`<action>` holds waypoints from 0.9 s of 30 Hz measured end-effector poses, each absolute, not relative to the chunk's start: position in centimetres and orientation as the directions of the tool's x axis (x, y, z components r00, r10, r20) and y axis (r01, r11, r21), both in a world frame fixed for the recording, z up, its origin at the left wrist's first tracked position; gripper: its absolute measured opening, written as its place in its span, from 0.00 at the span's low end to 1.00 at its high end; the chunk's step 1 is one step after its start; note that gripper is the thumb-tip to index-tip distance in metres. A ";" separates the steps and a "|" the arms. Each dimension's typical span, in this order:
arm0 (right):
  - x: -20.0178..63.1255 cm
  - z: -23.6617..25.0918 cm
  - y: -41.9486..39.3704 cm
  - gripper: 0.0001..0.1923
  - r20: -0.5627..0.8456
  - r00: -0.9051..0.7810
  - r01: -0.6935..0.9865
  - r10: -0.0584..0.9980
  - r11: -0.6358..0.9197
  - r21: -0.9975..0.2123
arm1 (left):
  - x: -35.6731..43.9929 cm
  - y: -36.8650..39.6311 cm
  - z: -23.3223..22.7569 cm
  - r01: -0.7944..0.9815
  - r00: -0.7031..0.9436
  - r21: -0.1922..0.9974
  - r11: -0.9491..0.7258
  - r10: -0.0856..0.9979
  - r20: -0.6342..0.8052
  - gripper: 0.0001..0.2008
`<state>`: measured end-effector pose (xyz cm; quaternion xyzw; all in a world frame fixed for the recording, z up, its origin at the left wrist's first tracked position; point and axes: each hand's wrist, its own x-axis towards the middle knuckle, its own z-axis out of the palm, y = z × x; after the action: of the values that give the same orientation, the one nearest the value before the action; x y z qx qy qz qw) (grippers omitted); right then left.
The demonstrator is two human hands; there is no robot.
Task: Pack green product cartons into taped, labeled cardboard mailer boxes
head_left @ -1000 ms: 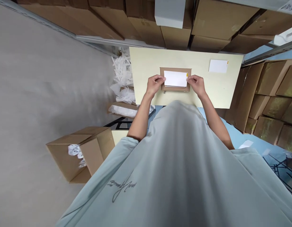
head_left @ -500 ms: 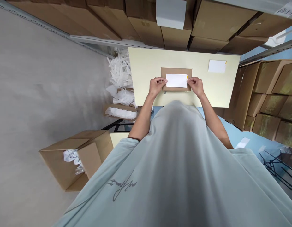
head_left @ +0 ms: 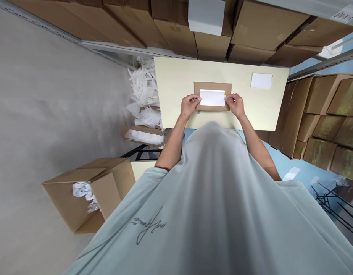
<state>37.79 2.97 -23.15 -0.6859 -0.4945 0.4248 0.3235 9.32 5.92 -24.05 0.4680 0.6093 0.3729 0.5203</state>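
Note:
A flat, white rectangular packet (head_left: 212, 98) with a small yellow mark at its right corner lies over a brown cardboard piece (head_left: 213, 85) on the cream tabletop. At the packet's left edge, my left hand (head_left: 190, 104) has its fingertips pinched together. My right hand (head_left: 235, 103) pinches the opposite edge, beside the yellow mark. Whether the cardboard is a flat sheet or a shallow box is hard to tell. A second white packet (head_left: 261, 81), also with a yellow mark, lies near the tabletop's right end.
The cream tabletop (head_left: 176, 76) meets a shelf of cardboard boxes (head_left: 213, 47) at the back. White packing material (head_left: 144, 86) is heaped at its left. Stacked cartons (head_left: 322, 126) stand on the right. An open carton (head_left: 112, 191) sits at lower left.
The view has shifted very slightly. Both hands keep their places at the white packet's two ends.

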 end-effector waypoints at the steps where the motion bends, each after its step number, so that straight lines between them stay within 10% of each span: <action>1: 37.8 -23.2 3.0 0.15 -0.262 0.152 0.405 0.953 -0.302 -0.863 | 9.4 5.9 -24.0 0.180 -0.022 0.941 0.285 0.958 -0.286 0.14; 27: 37.2 -23.0 2.3 0.08 -0.229 0.179 0.437 0.957 -0.286 -0.853 | 9.8 5.1 -23.6 0.216 -0.052 0.942 0.257 0.966 -0.252 0.19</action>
<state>37.21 2.33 -23.00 -0.6955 -0.5011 0.3990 0.3256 9.76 5.09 -23.65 0.4776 0.6187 0.3785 0.4959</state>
